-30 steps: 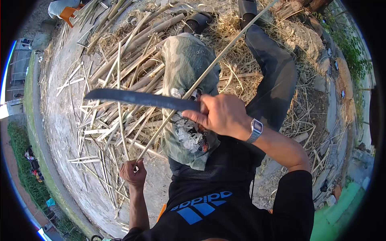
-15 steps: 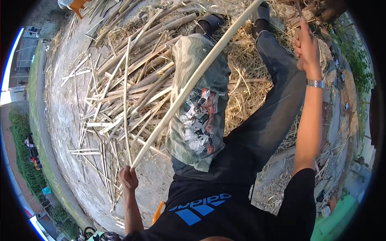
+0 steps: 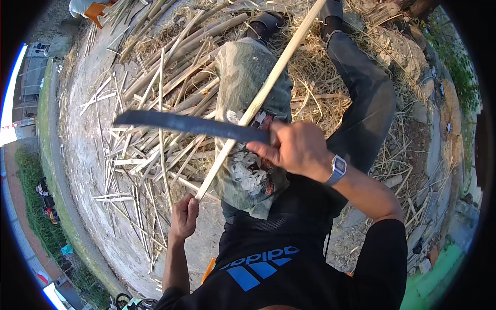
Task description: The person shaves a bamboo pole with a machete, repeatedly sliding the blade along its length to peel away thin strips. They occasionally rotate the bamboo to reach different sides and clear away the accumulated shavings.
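My left hand (image 3: 184,214) is closed round the near end of a long pale bamboo strip (image 3: 281,70), which slants up and away across my lap. In my right hand (image 3: 299,147) I grip the handle end of a long dark-bladed knife (image 3: 194,124). Its blade points left and crosses over the strip near the middle of my lap. A camouflage cloth (image 3: 235,67) with a printed patch covers one thigh, and the strip passes over it. The strip's far end reaches the top edge of the view, by my shoes.
Split bamboo strips and poles (image 3: 155,93) lie heaped on the concrete floor to the left. Curly shavings (image 3: 320,67) spread between and around my legs. An orange plastic chair (image 3: 95,13) stands at the upper left. Stones and rubble (image 3: 408,57) line the right side.
My right hand has swung from the far upper right down to the lap, bringing the knife blade across the strip. My left hand has shifted slightly right and up with the strip's near end.
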`<control>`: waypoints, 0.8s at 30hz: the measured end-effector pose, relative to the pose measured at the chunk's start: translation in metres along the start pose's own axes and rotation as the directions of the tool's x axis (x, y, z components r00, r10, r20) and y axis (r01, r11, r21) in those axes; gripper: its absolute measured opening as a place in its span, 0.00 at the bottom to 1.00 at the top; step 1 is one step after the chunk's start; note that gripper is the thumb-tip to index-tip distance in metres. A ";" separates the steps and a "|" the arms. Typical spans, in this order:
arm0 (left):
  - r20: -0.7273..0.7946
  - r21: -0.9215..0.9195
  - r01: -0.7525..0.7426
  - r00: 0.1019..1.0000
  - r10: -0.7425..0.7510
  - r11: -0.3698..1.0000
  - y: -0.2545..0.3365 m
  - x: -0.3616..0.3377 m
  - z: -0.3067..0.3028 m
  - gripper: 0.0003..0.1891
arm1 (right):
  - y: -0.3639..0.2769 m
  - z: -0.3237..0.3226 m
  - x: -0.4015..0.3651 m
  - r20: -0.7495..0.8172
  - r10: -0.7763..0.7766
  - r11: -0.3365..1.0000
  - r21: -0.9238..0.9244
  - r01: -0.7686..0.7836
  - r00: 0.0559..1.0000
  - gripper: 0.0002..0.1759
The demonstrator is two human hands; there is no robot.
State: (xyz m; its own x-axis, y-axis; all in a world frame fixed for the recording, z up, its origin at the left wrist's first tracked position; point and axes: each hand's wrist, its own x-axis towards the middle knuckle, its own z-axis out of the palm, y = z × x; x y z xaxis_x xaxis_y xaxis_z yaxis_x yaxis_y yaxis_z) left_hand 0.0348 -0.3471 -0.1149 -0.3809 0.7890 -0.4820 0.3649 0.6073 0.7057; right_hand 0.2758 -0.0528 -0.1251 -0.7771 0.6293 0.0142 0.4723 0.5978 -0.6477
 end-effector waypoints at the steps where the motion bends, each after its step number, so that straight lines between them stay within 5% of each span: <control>1: 0.004 -0.001 0.009 1.000 -0.009 1.000 -0.005 -0.002 0.001 0.25 | 0.013 -0.007 0.008 -0.041 0.055 0.997 0.061 -0.052 0.998 0.39; 4: -0.038 0.119 -0.105 0.993 0.110 0.987 0.005 0.009 0.008 0.24 | 0.020 -0.024 0.021 -0.106 0.001 0.997 -0.076 -0.009 0.994 0.43; 9: -0.003 0.009 -0.138 0.990 0.138 0.990 0.007 0.022 0.006 0.24 | 0.006 -0.021 0.021 -0.217 0.005 0.997 -0.077 -0.022 0.976 0.41; 13: 0.155 -0.177 0.002 0.988 0.025 0.984 0.002 0.018 0.002 0.27 | -0.010 -0.010 0.011 -0.038 -0.062 0.983 -0.177 0.055 0.997 0.40; 15: 0.189 -0.258 0.075 0.982 -0.026 0.963 -0.006 0.014 -0.002 0.26 | 0.018 -0.018 0.024 -0.125 -0.045 0.985 -0.170 0.024 0.991 0.41; 17: 0.208 -0.319 0.115 0.977 -0.049 0.941 -0.006 0.011 0.003 0.26 | 0.045 -0.051 0.051 -0.293 0.178 0.979 -0.047 -0.200 0.939 0.43; 19: 0.219 -0.372 0.125 0.975 -0.043 0.920 0.002 0.011 0.007 0.25 | 0.047 -0.070 0.053 -0.231 0.241 0.971 0.043 -0.237 0.943 0.44; 21: 0.262 -0.405 0.143 0.964 -0.035 0.903 0.013 0.017 0.013 0.24 | 0.017 -0.038 0.029 -0.130 0.076 0.996 -0.026 -0.080 0.989 0.44; 22: 0.222 -0.362 0.060 0.975 0.024 0.930 0.006 0.019 0.018 0.22 | 0.000 -0.022 0.014 0.039 0.074 0.996 -0.057 -0.072 0.997 0.44; 24: 0.250 -0.395 0.081 0.968 0.022 0.915 0.005 0.022 0.014 0.22 | -0.001 -0.005 0.005 -0.041 -0.025 0.992 -0.122 0.020 0.999 0.44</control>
State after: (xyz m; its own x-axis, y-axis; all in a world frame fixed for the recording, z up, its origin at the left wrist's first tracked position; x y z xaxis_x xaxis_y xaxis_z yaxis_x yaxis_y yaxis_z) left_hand 0.0397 -0.3251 -0.1289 -0.1483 0.8006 -0.5805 -0.0320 0.5828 0.8120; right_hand 0.2732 -0.0476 -0.1203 -0.7708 0.6341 0.0614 0.5040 0.6660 -0.5499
